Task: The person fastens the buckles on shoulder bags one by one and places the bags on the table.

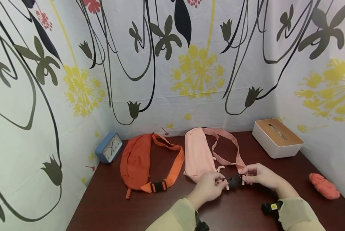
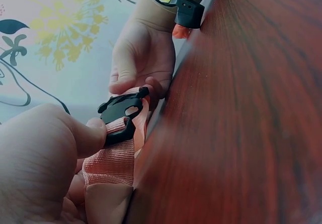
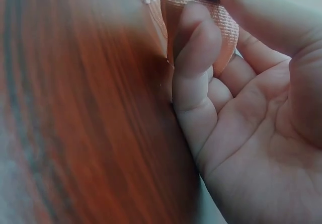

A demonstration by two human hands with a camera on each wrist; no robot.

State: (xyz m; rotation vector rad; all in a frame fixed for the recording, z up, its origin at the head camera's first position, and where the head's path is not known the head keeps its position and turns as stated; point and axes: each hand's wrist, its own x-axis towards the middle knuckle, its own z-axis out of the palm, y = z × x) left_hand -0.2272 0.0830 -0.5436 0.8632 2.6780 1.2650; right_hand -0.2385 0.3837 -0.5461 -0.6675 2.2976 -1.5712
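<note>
A pink waist bag (image 1: 199, 154) lies on the table with its strap (image 1: 230, 158) looped out to the right. Both hands hold the bag's black side-release buckle (image 1: 234, 182) just in front of it. At the buckle's left end, my left hand (image 1: 208, 187) pinches the webbing between thumb and fingers. My right hand (image 1: 260, 176) pinches the opposite end. In the left wrist view the buckle (image 2: 118, 108) looks like one joined piece, with pink webbing (image 2: 113, 161) threaded through its near end. The right wrist view shows pink webbing (image 3: 226, 38) between the right thumb and fingers; most of the buckle is out of frame there.
An orange waist bag (image 1: 136, 162) with a black buckle (image 1: 159, 186) lies to the left. Beside it stands a blue clock (image 1: 109, 147). A white tissue box (image 1: 276, 147) with a wooden lid is at the back right, and a coral-coloured bundle (image 1: 323, 186) rests near the right edge.
</note>
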